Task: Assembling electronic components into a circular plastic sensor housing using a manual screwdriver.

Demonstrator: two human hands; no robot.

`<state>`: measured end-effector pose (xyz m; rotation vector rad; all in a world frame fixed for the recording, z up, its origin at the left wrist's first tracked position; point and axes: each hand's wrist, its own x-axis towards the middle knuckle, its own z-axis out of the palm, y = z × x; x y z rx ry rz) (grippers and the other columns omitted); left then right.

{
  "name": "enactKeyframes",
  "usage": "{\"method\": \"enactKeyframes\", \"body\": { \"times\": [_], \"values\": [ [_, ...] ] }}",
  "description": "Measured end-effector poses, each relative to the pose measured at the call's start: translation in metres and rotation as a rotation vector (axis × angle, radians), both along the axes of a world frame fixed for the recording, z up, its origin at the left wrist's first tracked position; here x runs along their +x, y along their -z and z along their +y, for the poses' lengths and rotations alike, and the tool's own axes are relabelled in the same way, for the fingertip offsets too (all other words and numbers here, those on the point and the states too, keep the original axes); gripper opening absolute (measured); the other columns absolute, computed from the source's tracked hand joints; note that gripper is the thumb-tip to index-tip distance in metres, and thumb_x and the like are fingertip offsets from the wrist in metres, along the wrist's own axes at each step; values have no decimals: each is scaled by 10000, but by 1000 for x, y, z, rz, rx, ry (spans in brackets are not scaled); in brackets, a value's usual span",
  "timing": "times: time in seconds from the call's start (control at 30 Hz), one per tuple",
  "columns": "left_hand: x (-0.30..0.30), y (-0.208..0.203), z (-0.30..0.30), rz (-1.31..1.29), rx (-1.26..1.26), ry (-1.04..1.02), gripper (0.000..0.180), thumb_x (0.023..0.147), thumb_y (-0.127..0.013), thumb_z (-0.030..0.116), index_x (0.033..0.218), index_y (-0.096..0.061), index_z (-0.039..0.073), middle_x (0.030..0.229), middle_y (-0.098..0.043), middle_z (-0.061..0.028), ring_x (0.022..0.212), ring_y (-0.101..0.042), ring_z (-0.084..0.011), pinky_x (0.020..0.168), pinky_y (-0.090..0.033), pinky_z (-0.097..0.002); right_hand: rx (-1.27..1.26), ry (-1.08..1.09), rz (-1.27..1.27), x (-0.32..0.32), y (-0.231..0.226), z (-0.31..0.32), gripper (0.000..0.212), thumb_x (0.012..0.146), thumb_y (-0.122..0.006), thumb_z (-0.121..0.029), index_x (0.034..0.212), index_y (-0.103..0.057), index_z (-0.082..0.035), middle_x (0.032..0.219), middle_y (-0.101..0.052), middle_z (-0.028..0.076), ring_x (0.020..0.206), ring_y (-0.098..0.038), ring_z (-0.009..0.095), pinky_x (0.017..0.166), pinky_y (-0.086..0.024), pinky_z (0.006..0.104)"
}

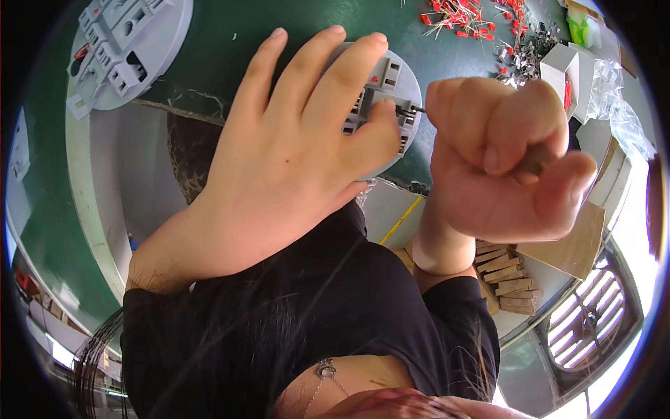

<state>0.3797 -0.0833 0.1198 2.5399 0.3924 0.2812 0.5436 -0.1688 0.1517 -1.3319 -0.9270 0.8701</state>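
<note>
A round grey plastic disc [408, 80] with raised sockets and a small red part lies at the edge of the green table. My left hand [293, 140] rests over its left side, fingers spread, the thumb bent towards the sockets and hiding much of them. My right hand [499, 157] is closed in a fist beside the disc. From the fist a thin dark tool tip [414, 109] points left, reaching the sockets near my left thumb. The fingers cover the tool's body, so its kind cannot be made out.
Another grey disc [115, 52] with sockets lies far left. Red two-legged components [460, 17] and small metal pieces [534, 52] are scattered at the far right. A white box [560, 73] and clear plastic bag [614, 98] stand right; stacked brown pieces [509, 276] and a fan [590, 321] are lower.
</note>
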Motion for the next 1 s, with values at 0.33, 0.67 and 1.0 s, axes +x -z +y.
{"method": "enactKeyframes", "body": {
  "times": [0.33, 0.67, 1.0],
  "values": [
    [-173, -13, 52, -269, 270, -935, 957, 718, -859, 187, 1447, -302, -87, 1345, -476, -205, 1281, -481, -311, 1091, -395, -435, 594, 118, 412, 22, -11, -60, 402, 878, -641, -447, 640, -436, -197, 568, -384, -77, 546, -286, 88, 615, -203, 308],
    [-243, 4, 145, 203, 320, -1256, 1149, 726, -863, 491, 1529, -253, -57, 1579, -283, -286, 1484, -269, -394, 1187, -297, -444, 474, 38, 385, 27, 1, -75, 407, 931, -601, -492, 694, -473, -187, 602, -403, -68, 530, -299, 87, 586, -202, 295],
    [0, -50, 93, 16, 186, 267, 934, 707, -866, 325, 1487, -446, 26, 1459, -492, -211, 1360, -469, -339, 1134, -358, -467, 338, 389, 91, 32, 14, -120, 475, 952, -548, -538, 694, -420, -161, 575, -353, -47, 526, -260, 106, 587, -199, 326]
  ]
}}
